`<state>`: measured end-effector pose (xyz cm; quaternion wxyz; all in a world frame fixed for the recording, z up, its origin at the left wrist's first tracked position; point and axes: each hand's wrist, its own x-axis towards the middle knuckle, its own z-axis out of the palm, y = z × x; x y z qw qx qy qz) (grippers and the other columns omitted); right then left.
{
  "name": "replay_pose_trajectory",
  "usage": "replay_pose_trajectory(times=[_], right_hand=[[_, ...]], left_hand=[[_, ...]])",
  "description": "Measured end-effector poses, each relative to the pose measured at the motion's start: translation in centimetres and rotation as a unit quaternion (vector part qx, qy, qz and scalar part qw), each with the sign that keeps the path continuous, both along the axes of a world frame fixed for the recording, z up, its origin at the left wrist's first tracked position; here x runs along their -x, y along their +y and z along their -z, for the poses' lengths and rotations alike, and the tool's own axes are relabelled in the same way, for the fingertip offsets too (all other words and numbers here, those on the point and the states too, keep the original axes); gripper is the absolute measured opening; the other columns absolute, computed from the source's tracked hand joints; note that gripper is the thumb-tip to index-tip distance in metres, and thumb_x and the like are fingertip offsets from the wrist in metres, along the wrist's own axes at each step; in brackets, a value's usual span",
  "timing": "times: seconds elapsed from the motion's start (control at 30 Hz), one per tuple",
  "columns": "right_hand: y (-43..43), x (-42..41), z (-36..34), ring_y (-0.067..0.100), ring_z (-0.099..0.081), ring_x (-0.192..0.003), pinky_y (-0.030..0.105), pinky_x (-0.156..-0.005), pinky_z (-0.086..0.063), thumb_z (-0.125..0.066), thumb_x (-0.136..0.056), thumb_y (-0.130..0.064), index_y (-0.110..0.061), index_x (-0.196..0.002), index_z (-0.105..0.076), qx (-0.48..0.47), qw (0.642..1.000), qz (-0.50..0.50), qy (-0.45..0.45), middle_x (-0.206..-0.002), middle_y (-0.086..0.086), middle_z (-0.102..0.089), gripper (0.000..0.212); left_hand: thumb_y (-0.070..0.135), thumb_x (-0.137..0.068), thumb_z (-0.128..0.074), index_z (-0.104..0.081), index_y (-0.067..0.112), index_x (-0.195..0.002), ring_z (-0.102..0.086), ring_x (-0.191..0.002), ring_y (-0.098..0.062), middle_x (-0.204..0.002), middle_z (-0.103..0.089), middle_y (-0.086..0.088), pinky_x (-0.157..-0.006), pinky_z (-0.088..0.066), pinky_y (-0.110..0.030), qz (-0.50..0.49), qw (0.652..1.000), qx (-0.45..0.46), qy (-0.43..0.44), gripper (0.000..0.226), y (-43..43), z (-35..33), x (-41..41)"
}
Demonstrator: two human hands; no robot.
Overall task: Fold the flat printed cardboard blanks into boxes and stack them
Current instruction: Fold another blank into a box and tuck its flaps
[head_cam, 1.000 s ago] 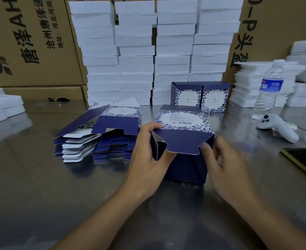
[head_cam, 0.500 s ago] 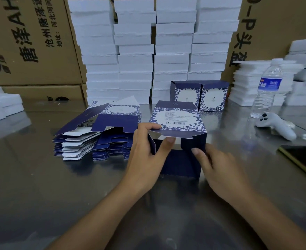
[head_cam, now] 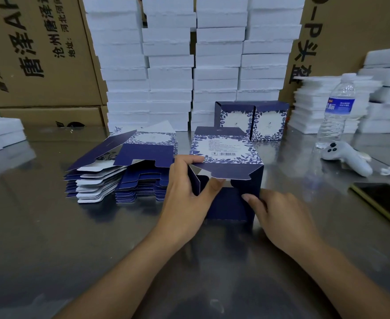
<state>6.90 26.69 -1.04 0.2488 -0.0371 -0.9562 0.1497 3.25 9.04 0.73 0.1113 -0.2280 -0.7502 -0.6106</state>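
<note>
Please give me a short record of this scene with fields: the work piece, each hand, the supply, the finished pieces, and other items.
work piece: half-folded blue box, near end flaps not yet closed
left hand: grips the box's left side
right hand: fingers press the right flap
supply: flat blanks, left of the box
finished: two boxes behind it
other: water bottle, white controller, phone

The table [head_cam: 51, 238] is shiny metal that mirrors whatever stands on it. Left of the middle lie the flat blanks [head_cam: 120, 180] in two piles side by side. Just right of them stands a half-folded box [head_cam: 226, 155], its near end open. Behind it two finished boxes [head_cam: 251, 120] stand touching. Further right are a water bottle [head_cam: 335, 111], a white controller [head_cam: 345, 157] and a dark phone [head_cam: 382, 201]. White foam stacks [head_cam: 194, 65] line the back.
</note>
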Motion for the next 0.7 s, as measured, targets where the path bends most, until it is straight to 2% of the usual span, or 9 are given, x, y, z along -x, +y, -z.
replay_pose_trajectory(times=[0.1,0.17,0.33,0.47,0.57,0.7], right_hand=[[0.17,0.05,-0.12,0.035,-0.058,-0.077,0.034,-0.054,-0.029,-0.036,-0.096,-0.047,-0.023,-0.065,-0.042,0.018,1.000,-0.002,-0.007,-0.066,0.005,-0.050,0.039],[0.18,0.01,-0.01,0.033,-0.057,-0.076,0.034,-0.054,-0.029,-0.036,-0.096,-0.048,-0.025,-0.061,-0.039,0.028,1.000,-0.005,-0.009,-0.065,0.003,-0.050,0.041],[0.42,0.04,0.56,0.026,-0.058,-0.078,0.033,-0.054,-0.032,-0.037,-0.095,-0.051,-0.019,-0.084,-0.054,-0.004,0.999,-0.018,-0.038,-0.074,0.000,-0.059,0.038],[0.44,0.05,0.35,0.028,-0.059,-0.080,0.034,-0.058,-0.039,-0.042,-0.095,-0.046,-0.019,-0.086,-0.058,0.027,0.999,-0.022,-0.039,-0.077,0.003,-0.062,0.033],[0.44,0.00,0.32,0.026,-0.056,-0.074,0.035,-0.058,-0.039,-0.046,-0.093,-0.047,-0.018,-0.075,-0.053,0.045,0.997,-0.019,-0.052,-0.068,0.001,-0.056,0.035],[0.51,-0.09,0.44,0.021,-0.050,-0.066,0.029,-0.048,-0.028,-0.052,-0.089,-0.051,-0.020,-0.062,-0.041,0.021,0.996,-0.002,-0.083,-0.063,-0.004,-0.049,0.042]], left_hand=[[0.069,-0.059,-0.057,-0.038,0.042,-0.105,-0.055,-0.100,-0.006,-0.117,-0.051,0.003,-0.078,-0.046,-0.021,-0.006,1.000,0.018,0.015,0.056,0.20,0.16,-0.01],[0.067,-0.058,-0.060,-0.038,0.042,-0.105,-0.054,-0.101,-0.003,-0.118,-0.051,0.005,-0.077,-0.045,-0.017,-0.008,1.000,0.021,0.019,0.058,0.21,0.24,0.08],[0.072,-0.057,-0.058,-0.037,0.044,-0.104,-0.054,-0.104,-0.006,-0.118,-0.052,0.006,-0.080,-0.045,-0.022,-0.013,1.000,0.005,0.008,0.058,0.05,0.21,0.38],[0.073,-0.058,-0.054,-0.038,0.046,-0.101,-0.053,-0.102,-0.002,-0.118,-0.052,0.008,-0.075,-0.041,-0.019,-0.013,1.000,0.003,0.003,0.053,0.08,0.19,0.40],[0.075,-0.059,-0.051,-0.037,0.048,-0.101,-0.053,-0.100,0.000,-0.117,-0.052,0.009,-0.074,-0.040,-0.017,-0.014,1.000,0.004,0.002,0.052,0.06,0.12,0.34],[0.074,-0.060,-0.050,-0.036,0.049,-0.100,-0.053,-0.101,-0.002,-0.117,-0.052,0.009,-0.075,-0.040,-0.018,-0.012,1.000,0.002,-0.002,0.050,-0.04,0.02,0.35]])
